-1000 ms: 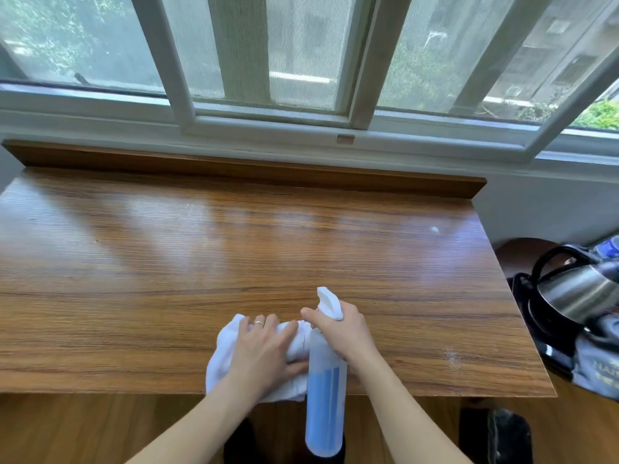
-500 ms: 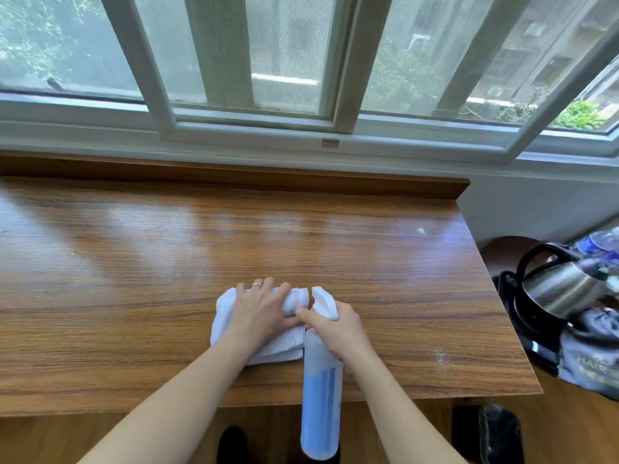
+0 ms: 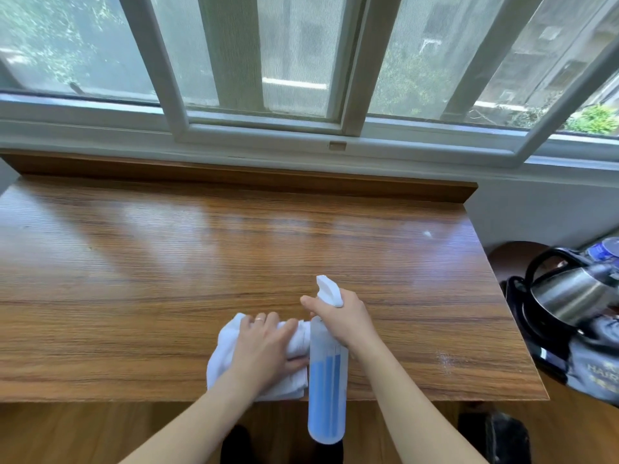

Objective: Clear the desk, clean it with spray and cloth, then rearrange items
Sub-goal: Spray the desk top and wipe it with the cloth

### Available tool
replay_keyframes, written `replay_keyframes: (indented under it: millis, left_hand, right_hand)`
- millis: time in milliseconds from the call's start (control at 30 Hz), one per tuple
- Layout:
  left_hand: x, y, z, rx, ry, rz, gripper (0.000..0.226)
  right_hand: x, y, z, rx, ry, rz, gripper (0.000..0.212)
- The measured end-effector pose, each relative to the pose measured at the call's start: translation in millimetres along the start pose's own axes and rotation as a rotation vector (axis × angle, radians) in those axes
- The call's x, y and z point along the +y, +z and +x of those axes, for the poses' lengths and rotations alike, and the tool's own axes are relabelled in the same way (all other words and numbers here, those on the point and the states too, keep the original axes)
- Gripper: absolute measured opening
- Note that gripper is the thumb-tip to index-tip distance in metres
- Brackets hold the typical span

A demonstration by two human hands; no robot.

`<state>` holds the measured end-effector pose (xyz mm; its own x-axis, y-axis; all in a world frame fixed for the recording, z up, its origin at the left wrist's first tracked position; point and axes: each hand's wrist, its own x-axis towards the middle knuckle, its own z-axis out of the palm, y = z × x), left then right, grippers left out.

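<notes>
1. Left hand (image 3: 263, 346): palm down on the white cloth (image 3: 224, 356), fingers spread fairly straight over the bunched fabric, pressing it onto the desk. Ring on one finger.
2. Right hand (image 3: 341, 318): wrapped round the neck of the spray bottle (image 3: 326, 386), index finger out front by the trigger. Firm grip.
3. Spray bottle: translucent body with blue liquid, white nozzle head pointing away from the person across the desk. Base sticks out past the near desk edge, toward the camera; bottle is held in the air, tilted, not standing on anything.
4. Cloth: crumpled, lying on the desk near its front edge, a bit right of centre. Right side of it sits just beside the bottle; contact there can't be confirmed.
5. Desk (image 3: 167, 262): wood-grain top, glossy, window glare across the middle. Faint whitish smudge near the front-right corner, a small pale speck toward the back right.
6. Right of the desk, lower down: steel kettle (image 3: 569, 296) with black handle, on a black base. A dark bag with printed lettering sits in front of it, partly cut off by the frame.
7. Far edge: raised wooden back lip (image 3: 234, 175) running along the desk.
8. Beyond that: white-framed sliding window (image 3: 348, 95), trees and buildings outside.
</notes>
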<state>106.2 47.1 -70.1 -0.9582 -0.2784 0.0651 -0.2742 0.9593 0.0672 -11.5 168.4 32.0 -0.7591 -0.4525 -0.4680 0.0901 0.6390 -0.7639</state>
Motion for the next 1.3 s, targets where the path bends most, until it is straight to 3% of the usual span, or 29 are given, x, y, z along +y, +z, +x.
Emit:
replay_keyframes:
  millis: [467,600,833,967,1100,1233,1300]
  left_hand:
    - [-16.0,0.9,45.8,-0.007,-0.003,0.021,0.067]
    - [-22.3,-1.7,71.5,0.001,-0.026,0.008,0.062]
    - [-26.8,0.1,94.6,-0.002,-0.03,0.013,0.067]
    - [-24.1,2.2,85.1,0.025,-0.04,-0.008,0.063]
    - [-18.8,6.8,69.9,0.046,-0.037,-0.017,0.06]
    - [-8.1,4.1,53.7,0.072,-0.046,-0.001,0.061]
    - [-3.3,3.4,42.8,0.071,-0.056,0.013,0.062]
  right_hand:
    - [-6.3,-6.3,7.5,-0.03,-0.01,0.059,0.057]
    - [-5.2,-5.4,8.2,-0.033,-0.002,0.041,0.03]
    - [-7.4,-7.1,4.5,-0.038,-0.034,0.033,0.036]
    - [-10.1,-8.4,0.6,-0.035,-0.022,0.084,0.052]
    - [-6.3,-13.3,0.2,-0.049,-0.04,0.057,0.033]
    - [-7.5,-18.2,-1.1,-0.083,-0.054,0.061,0.061]
    - [-6.4,-20.2,0.2,-0.106,-0.079,0.031,0.063]
